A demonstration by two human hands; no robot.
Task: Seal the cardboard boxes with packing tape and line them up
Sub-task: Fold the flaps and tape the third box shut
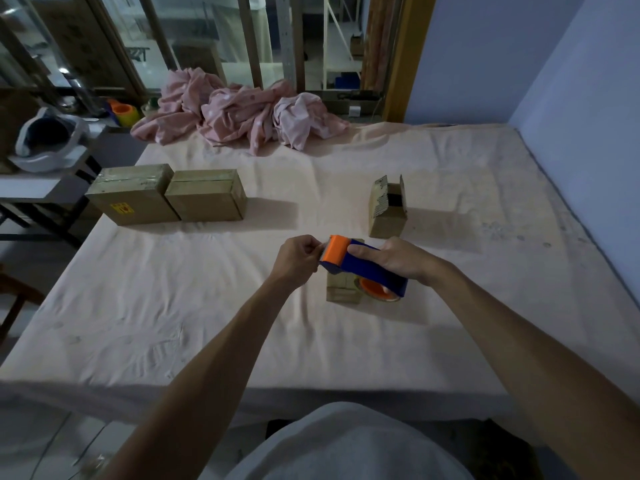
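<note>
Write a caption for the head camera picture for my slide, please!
Right hand grips the tape dispenser above a small box while the left hand pinches at its toothed front end.

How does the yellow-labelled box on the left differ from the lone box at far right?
The yellow-labelled box is closed, with glossy tape over its top; the lone box has flaps standing up, open. The yellow-labelled box sits against a neighbouring box; the lone box stands apart. Both are brown cardboard.

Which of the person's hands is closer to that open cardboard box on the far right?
Right. The right hand, gripping the tape dispenser, is directly on the near side of the open box; the left hand, pinching at the dispenser's front end, is further left.
</note>
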